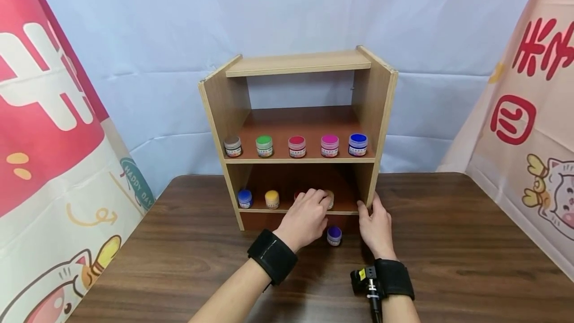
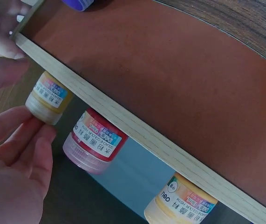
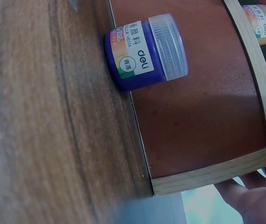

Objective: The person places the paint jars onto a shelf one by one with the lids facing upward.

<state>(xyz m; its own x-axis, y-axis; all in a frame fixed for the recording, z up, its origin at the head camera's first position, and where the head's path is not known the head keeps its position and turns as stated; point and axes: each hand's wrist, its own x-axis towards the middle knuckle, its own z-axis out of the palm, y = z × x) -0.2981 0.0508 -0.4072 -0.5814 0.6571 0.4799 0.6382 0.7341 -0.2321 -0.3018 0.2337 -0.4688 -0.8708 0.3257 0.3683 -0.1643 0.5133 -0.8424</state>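
Observation:
My left hand (image 1: 305, 218) reaches to the lower level of a small wooden shelf (image 1: 300, 160). Its fingertips are at the lid of an ochre paint jar (image 2: 50, 97), while the thumb stands apart from the jar. Beside that jar is a red paint jar (image 2: 95, 141), mostly hidden by the hand in the head view. My right hand (image 1: 377, 226) grips the shelf's right side panel near its bottom, thumb at the front edge and fingers on the outer side. A purple paint jar (image 3: 144, 52) stands on the table just in front of the shelf.
On the upper level stand grey (image 1: 232, 146), green (image 1: 264, 146), red (image 1: 297, 147), magenta (image 1: 329, 146) and blue (image 1: 358, 144) jars. Lower left hold a blue jar (image 1: 244, 198) and a yellow jar (image 1: 272, 199). Brown wooden table (image 1: 448, 243) beneath; cloth hangings surround it.

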